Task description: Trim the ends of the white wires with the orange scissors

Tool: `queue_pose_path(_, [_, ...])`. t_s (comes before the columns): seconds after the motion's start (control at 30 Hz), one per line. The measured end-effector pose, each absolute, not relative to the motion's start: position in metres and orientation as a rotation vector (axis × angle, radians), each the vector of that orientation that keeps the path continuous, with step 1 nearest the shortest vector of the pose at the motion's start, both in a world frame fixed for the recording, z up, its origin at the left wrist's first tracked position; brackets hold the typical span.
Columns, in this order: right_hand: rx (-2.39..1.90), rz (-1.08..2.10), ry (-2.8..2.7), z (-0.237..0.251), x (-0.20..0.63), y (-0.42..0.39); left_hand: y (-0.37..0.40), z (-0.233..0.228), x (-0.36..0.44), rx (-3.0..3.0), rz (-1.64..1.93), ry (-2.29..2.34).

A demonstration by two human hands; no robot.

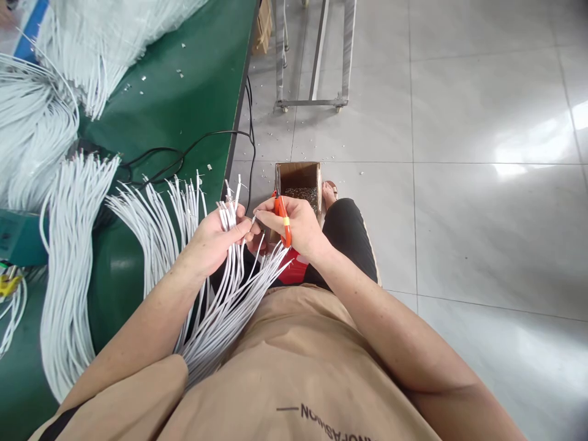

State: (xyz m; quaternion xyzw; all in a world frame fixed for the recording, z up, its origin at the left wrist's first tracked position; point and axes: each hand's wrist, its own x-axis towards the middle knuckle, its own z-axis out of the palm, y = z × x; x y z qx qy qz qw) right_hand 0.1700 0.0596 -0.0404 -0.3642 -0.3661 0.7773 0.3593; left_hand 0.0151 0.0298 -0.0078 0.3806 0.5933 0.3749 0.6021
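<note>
My left hand [223, 236] is closed around a bundle of white cables [236, 269], whose stripped ends stick up past the thumb. A pair of orange-handled pliers [285, 226] with a yellow band rests in my right hand [301, 229], dark jaws pointing away from me. With thumb and forefinger my right hand also pinches a single cable end [255, 217], close to my left fingertips. More loose white cables [271, 263] fan out below my hands, across my lap. The pliers' jaws are partly hidden by my fingers.
On the green table [202, 73] at left lie several more white cable bundles [73, 263], a black cord [184, 153] and small scraps. A cardboard box [298, 174] with scraps inside stands on the floor before me. Beyond it is a metal frame on casters [315, 101].
</note>
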Motion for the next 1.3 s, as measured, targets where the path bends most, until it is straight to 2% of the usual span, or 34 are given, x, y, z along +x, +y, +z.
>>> queue_pose_path(0.27, [-1.071,1.936,-0.834,-0.044,0.158,0.053,0.028,-0.013,0.014,1.102,0.838,1.611])
queue_pose_path(0.43, [-0.831,2.046,-0.790,-0.040,0.168,0.057,0.028,-0.014,0.011,1.001,0.844,1.545])
queue_pose_path(0.77, [-0.910,1.987,-0.917,-0.038,0.168,0.056,0.029,-0.011,0.013,0.946,0.841,1.475])
queue_pose_path(1.07, [-1.151,1.925,-0.571,-0.054,0.144,0.050,0.020,0.005,0.026,1.433,0.814,1.766])
queue_pose_path(1.3, [-1.121,1.868,-0.746,-0.055,0.154,0.045,0.029,-0.011,0.012,1.084,0.966,1.635])
